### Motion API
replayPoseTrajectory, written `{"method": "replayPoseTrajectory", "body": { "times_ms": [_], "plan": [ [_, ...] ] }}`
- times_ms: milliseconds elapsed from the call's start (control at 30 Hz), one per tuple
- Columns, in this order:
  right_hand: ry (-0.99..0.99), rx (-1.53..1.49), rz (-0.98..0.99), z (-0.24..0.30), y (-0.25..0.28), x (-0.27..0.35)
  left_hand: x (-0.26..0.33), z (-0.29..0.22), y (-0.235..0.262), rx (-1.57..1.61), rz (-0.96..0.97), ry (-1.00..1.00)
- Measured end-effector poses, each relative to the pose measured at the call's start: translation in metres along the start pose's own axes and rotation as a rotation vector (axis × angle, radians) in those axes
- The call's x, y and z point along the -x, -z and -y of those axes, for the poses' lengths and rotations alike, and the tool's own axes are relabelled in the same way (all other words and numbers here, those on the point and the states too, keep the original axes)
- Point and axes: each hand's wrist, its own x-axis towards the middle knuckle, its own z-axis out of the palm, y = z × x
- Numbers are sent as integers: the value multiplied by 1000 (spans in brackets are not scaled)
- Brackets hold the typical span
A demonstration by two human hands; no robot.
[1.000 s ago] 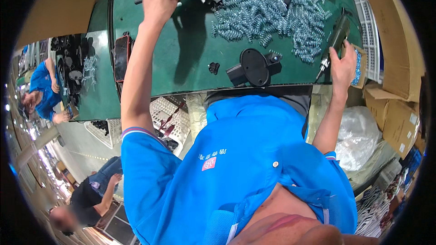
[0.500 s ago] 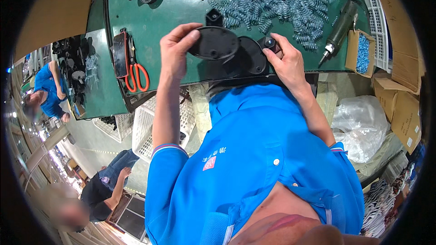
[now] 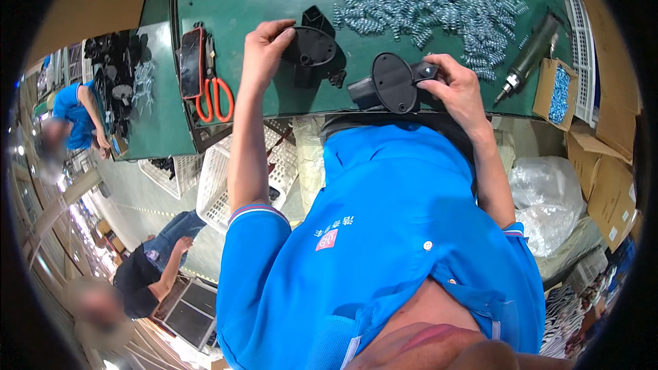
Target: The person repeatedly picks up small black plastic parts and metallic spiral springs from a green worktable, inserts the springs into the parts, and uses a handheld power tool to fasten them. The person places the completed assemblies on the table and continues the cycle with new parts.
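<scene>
Just inside the near edge of the bench, the right hand's fingers pinch the block end of the right black part. Farther left, the left hand's fingers pinch the left black part's rim. Mostly bare surface separates them; springs crowd the far side.

Bright tabletop, shadows, black fisheye rim

A black oval-plated part is held by the left hand; a similar part is gripped by the right hand. Coil springs, scissors and a power screwdriver are laid on the green tabletop.
</scene>
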Motion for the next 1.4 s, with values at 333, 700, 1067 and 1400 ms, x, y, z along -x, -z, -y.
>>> {"method": "replayPoseTrajectory", "body": {
  "times_ms": [333,700,1067,1400],
  "plan": [
    [-298,-499,303,34,6,-17,83,-93,-48,-220,269,-154],
    [-102,-438,504,58,-35,-6,138,-53,-37,469,157,337],
    [197,-449,325,53,-48,19,184,-51,-72,605,-19,258],
    [-111,-576,375,41,-51,41,211,-51,-94,277,-105,227]
  ]
}}
